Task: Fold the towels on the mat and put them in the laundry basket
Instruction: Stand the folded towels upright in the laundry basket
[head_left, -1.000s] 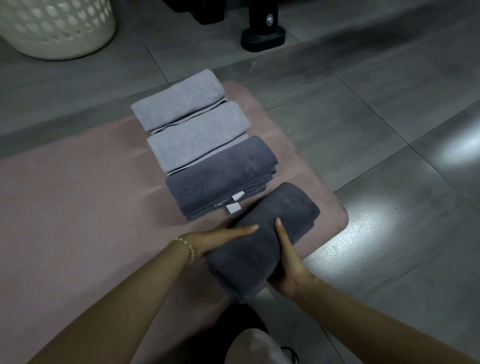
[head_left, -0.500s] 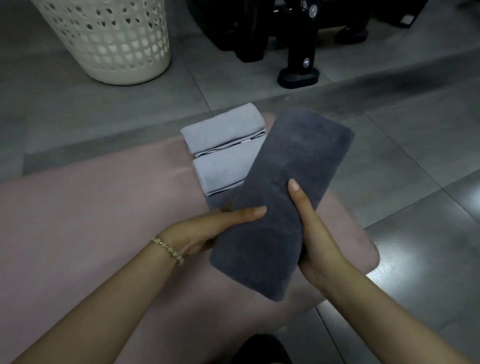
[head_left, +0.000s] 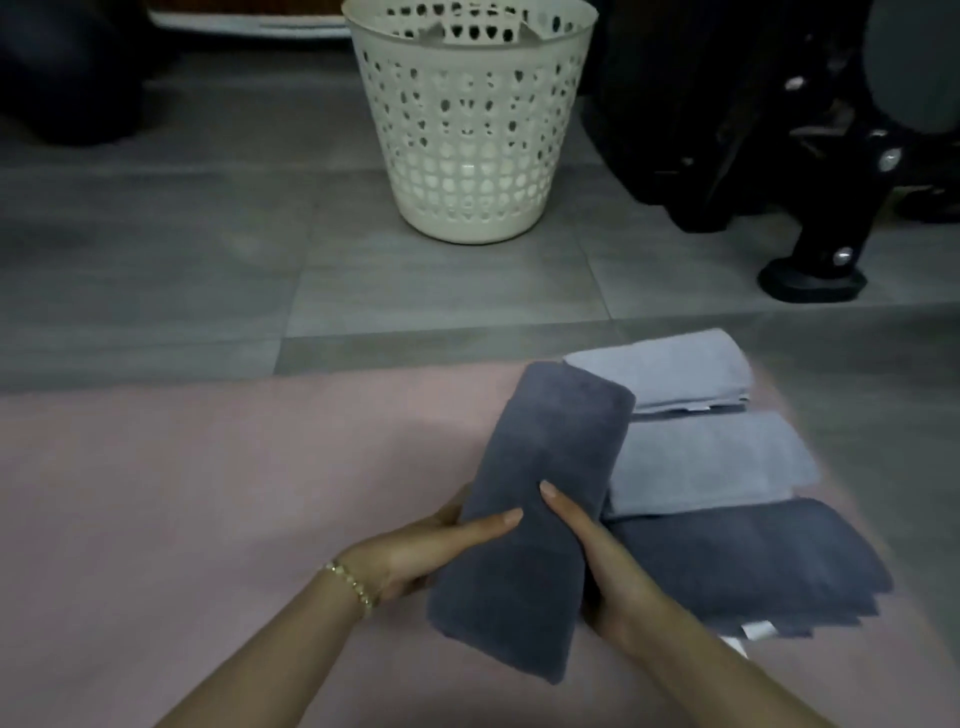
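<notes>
The dark grey folded cloth towel (head_left: 535, 519) gripped between the left hand (head_left: 431, 551) and the right hand (head_left: 608, 566) is thick, matt terry with a fuzzy nap. Just right of the right hand, a second dark grey towel (head_left: 743, 556) shows the same plush cloth. Its small white label (head_left: 758, 630) looks smooth. Beyond that, the nearer pale lilac towel (head_left: 711, 462) and the farther pale lilac towel (head_left: 670, 371) are a finer matt cloth. The pink mat (head_left: 208, 493) under the hands is dull and soft-looking. A gold bead bracelet (head_left: 353, 584) on the left wrist glints. Well beyond the hands, the cream perforated basket (head_left: 467, 130) is smooth plastic with a slight sheen. The grey floor tiles (head_left: 156, 270) are smooth and streaky. The black stand (head_left: 810, 275) carries shiny metal bolts (head_left: 844, 255).
</notes>
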